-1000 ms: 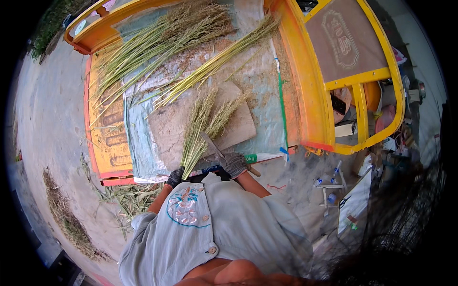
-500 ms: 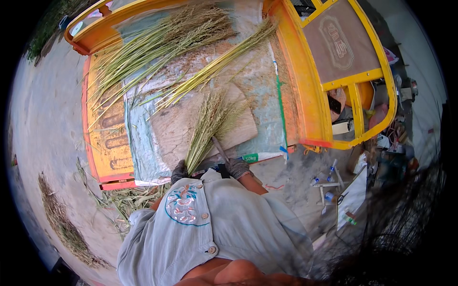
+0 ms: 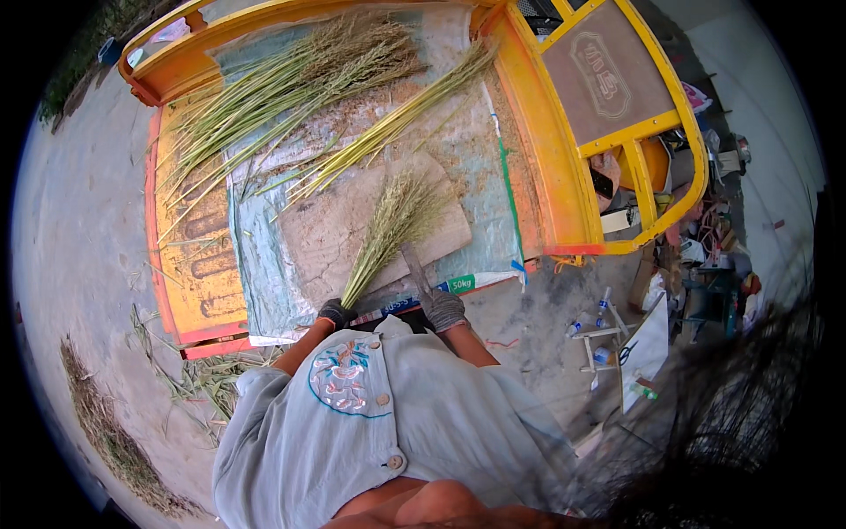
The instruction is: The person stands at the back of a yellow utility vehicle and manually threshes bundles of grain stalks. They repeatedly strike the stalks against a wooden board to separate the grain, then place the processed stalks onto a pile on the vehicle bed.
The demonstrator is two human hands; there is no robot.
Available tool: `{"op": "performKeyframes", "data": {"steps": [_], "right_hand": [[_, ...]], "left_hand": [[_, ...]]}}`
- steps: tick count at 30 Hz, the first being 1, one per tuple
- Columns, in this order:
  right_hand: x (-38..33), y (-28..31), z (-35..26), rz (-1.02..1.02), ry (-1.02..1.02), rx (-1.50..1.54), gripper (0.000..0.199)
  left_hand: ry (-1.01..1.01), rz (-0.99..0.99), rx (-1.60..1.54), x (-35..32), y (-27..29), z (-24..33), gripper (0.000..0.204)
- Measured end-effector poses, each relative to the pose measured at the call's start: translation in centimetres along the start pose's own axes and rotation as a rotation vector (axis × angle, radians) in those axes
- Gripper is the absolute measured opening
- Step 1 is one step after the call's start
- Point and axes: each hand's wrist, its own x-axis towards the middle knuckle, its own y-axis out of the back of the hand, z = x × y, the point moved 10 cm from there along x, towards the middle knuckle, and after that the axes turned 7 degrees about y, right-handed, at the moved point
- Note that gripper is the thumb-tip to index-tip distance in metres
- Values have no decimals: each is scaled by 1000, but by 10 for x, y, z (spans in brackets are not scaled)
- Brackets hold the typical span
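Note:
My left hand (image 3: 337, 313), in a dark grey glove, is closed around the stalk ends of a small bundle of green seed-headed stalks (image 3: 384, 231). The bundle's bushy heads point away from me and lie over a worn, pale brown slab (image 3: 313, 234). Just right of the bundle, my gloved right hand (image 3: 443, 310) grips a narrow, flat, greyish blade-like tool (image 3: 413, 267). Its far end reaches over the slab's near right edge, close beside the heads. Whether it touches them, I cannot tell.
The slab lies on pale blue sheeting (image 3: 256, 282) in a yellow cart bed (image 3: 204, 278). A larger stalk pile (image 3: 308, 75) and a thinner bunch (image 3: 397, 123) lie beyond. Loose seed litters the sheeting. At right are a yellow railing (image 3: 648, 212) and scissors (image 3: 627, 352) on a white board.
My right hand and the tool have shifted slightly right, and the tool shows more of its length. The left hand has risen a little with the bundle. The whole view has drifted slightly.

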Motion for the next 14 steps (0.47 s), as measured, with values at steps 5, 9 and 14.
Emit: {"op": "performKeyframes", "data": {"steps": [5,9,14], "right_hand": [[-2,17,-58,57,331,-231,38],[51,-3,-82,-25,549,-337,36],[147,12,34,-330,69,-34,43]], "left_hand": [[159,221,53,-36,23,12,41],[243,310,119,-49,37,13,38],[383,281,120,-67,38,10,39]]}}
